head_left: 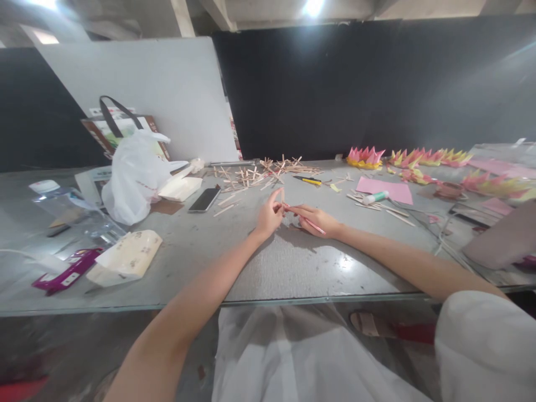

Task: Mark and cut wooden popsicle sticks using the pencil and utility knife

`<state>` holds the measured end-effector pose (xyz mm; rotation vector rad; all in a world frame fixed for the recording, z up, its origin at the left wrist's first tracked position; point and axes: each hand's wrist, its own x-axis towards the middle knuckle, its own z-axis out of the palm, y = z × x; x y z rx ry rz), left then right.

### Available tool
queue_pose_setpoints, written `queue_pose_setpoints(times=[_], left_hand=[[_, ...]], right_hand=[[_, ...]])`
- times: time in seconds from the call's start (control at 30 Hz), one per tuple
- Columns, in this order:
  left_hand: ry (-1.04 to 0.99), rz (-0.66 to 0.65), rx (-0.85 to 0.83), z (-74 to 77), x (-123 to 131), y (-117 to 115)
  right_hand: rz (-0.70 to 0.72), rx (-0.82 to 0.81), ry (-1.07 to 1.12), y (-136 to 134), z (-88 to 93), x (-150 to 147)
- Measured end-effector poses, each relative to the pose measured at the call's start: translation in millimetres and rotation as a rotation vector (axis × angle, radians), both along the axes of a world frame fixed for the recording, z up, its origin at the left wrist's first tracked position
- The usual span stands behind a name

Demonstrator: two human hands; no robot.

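My left hand is closed around a thin wooden craft stick that stands up from its fingers. A slim pink pen lies in my right hand, its back end slanting down toward me. The pen's front end meets the fingers of my left hand near the stick; its tip is too small to make out. Beyond my hands a loose heap of wooden sticks is spread on the grey table. A yellow and black utility knife lies just past my right hand.
On the left are a phone, a white plastic bag, a clear bottle, a tissue pack and a purple power strip. On the right are a glue stick, pink paper, cables and pink-yellow paper flowers.
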<state>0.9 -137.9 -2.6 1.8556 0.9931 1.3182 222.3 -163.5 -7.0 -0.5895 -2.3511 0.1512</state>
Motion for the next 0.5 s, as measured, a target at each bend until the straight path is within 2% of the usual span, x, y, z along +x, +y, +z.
queue_pose_setpoints(times=[0.5], left_hand=[[0.000,-0.010,0.006,2.3,1.8,-2.9]], right_hand=[[-0.035,0.039,0.003,3.2,-3.6,-2.2]])
